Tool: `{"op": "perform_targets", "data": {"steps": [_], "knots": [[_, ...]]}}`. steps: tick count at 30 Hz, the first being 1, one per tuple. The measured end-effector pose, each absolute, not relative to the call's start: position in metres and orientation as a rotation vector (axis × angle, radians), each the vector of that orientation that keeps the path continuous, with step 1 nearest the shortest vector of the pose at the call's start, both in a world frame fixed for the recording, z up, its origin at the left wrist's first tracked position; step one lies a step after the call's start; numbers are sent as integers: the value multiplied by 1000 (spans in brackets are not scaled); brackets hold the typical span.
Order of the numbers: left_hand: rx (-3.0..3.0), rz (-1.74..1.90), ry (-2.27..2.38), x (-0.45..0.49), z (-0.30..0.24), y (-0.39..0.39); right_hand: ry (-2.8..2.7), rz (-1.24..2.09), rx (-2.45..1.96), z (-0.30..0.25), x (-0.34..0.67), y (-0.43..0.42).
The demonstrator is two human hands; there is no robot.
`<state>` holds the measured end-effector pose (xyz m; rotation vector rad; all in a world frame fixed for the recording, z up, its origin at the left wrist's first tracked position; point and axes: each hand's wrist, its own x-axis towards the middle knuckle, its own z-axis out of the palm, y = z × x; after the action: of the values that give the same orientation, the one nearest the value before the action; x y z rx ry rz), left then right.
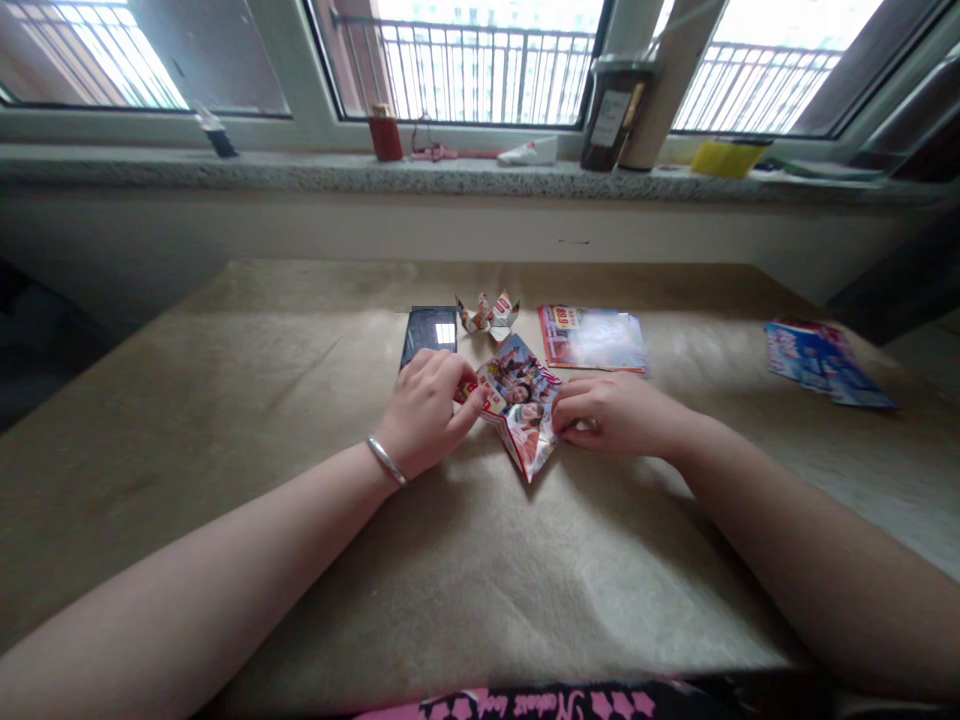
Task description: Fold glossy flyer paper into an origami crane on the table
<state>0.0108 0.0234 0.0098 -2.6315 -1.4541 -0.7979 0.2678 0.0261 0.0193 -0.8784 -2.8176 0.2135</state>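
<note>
A piece of glossy printed paper (520,408), partly folded into a pointed shape, lies on the beige table (225,400) in front of me. My left hand (426,410), with a silver bangle on its wrist, pinches the paper's left edge with curled fingers. My right hand (615,415) presses and grips the paper's right side, fingers closed. Just behind the paper sits a small finished folded paper figure (489,314).
A dark phone (429,332) lies flat behind my left hand. A stack of printed leaflets (594,338) lies behind my right hand, and blue leaflets (821,362) at the far right. The windowsill (225,172) holds a red cup (385,134), a dark jar (613,115) and a yellow object (726,158).
</note>
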Motion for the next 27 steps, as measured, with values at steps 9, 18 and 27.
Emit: {"op": "perform_targets", "data": {"steps": [9, 18, 27], "knots": [[-2517, -568, -1116, 12, 9, 12, -2821, 273, -945, 19, 266, 28], [-2895, -458, -539, 17, 10, 13, -2795, 242, -952, 15, 267, 30], [-3004, -309, -536, 18, 12, 10, -2685, 200, -897, 9, 264, 32]]}}
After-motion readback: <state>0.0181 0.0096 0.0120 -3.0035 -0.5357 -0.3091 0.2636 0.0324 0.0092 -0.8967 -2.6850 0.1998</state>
